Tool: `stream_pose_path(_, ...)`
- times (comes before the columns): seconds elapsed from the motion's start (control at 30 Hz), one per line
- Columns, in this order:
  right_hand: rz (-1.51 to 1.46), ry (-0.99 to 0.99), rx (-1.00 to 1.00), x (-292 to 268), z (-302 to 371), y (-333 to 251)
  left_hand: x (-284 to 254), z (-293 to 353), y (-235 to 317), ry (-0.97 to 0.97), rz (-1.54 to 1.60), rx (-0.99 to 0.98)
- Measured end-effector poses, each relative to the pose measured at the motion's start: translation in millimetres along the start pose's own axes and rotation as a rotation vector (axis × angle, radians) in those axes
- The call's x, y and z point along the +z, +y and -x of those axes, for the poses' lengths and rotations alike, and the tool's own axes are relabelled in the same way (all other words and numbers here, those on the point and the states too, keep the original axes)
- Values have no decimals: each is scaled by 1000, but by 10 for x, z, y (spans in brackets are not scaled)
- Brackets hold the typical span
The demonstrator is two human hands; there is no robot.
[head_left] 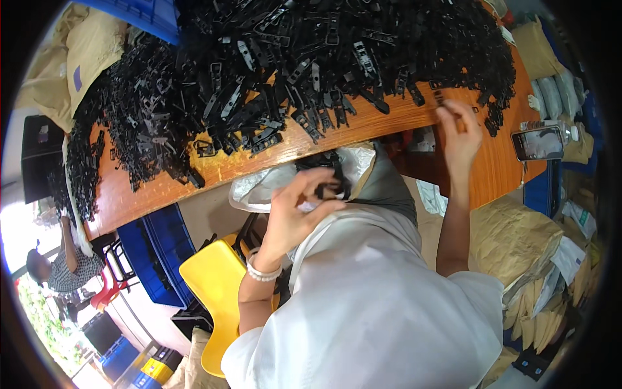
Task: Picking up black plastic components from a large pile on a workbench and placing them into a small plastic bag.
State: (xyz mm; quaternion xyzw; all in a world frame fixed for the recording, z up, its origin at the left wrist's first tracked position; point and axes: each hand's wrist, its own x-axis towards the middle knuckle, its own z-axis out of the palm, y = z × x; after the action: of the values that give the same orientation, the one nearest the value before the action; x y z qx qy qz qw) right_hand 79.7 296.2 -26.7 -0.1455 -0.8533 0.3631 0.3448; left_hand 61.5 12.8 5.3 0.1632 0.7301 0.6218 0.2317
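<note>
My left hand [299,211] is curled above an open silver-lined bag [249,191] in my lap, with a black plastic clip [329,188] between thumb and fingers; motion blurs it somewhat. More black parts [324,161] show in the bag's mouth. At the table's right part, my right hand [462,136] pinches a small black plastic part [439,97] at the fingertips, just in front of the pile. Heaped over the wooden table [311,146] lies a large pile of black plastic clips [363,58], with loose ones along its near edge.
A phone [539,143] stands at the table's right end. A yellow chair [217,279] and blue crates [159,256] are at my left. Brown paper sacks [512,240] fill the right side. Another person [68,262] is at the far left. A blue bin [146,16] sits at the back left.
</note>
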Motion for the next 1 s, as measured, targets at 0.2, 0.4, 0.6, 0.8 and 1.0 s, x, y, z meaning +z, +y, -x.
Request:
stream_pose_path(0.2,-386,-515,-456,279,296,-850,89,-140,49,137,-56,164)
stream_pose_path(0.4,-329,-607,-444,321,367,-934,57,-112,-48,223,-171,183)
stream_pose_path(0.6,-465,-714,-256,358,404,-957,48,-104,-97,229,-226,294)
stream_pose_path(0.8,-553,-672,-298,413,469,-871,-37,-128,-130,62,597,-34)
stream_pose_path(1.0,-652,-464,189,482,554,-761,-413,-345,-530,565,-1130,300)
